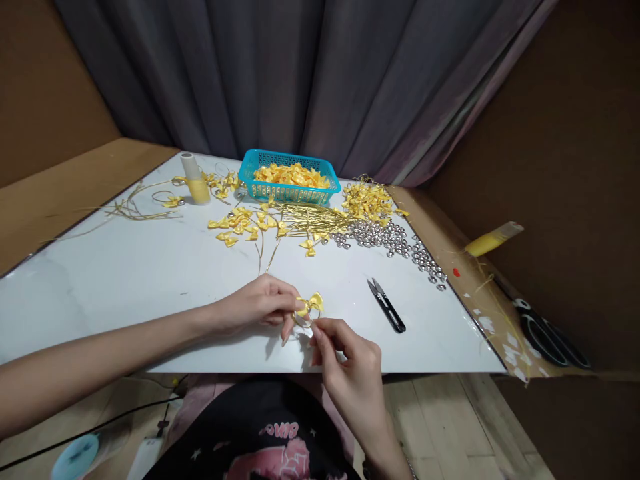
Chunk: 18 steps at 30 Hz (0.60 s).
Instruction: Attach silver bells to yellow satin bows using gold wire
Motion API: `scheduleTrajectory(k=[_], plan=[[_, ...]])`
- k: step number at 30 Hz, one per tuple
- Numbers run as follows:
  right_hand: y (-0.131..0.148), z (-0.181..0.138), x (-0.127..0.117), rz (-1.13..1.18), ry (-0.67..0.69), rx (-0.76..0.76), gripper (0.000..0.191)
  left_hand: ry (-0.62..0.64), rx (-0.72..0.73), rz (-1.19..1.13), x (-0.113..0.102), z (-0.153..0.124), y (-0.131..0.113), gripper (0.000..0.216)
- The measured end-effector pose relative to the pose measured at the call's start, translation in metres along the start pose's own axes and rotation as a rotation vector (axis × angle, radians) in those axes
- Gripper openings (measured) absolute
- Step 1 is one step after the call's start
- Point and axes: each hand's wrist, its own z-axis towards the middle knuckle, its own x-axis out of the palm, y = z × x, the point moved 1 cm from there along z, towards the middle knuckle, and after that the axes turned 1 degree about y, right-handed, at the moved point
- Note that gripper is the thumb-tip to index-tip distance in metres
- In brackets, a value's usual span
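Observation:
My left hand (pixel 267 301) pinches a small yellow ribbon bow (pixel 315 303) between thumb and fingers, just above the table's near edge. A thin gold cord (pixel 295 321) is bent into a loop below the bow. My right hand (pixel 345 347) has thumb and forefinger pressed together on the lower right side of that cord loop. The fingers cover part of the cord, so its ends cannot be made out. To the right of my hands lie black thread snips (pixel 387 307), their blades pointing away from me.
Behind my hands stands a turquoise basket (pixel 290 195) of yellow bows. Gold cord lengths (pixel 313 220), silver metal pieces (pixel 377 235) and a pile of bows with cords (pixel 367 200) lie nearby. A yellow thread spool (pixel 197 187) stands back left; black scissors (pixel 547 337) lie at far right.

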Motion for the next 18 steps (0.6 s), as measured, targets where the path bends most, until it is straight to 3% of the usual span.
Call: scheduleTrajectory(k=[18], plan=[[0.001, 0.003, 0.02, -0.132, -0.195, -0.137, 0.015, -0.033, -0.058, -0.263, 0.001, 0.001, 0.001, 0.02]])
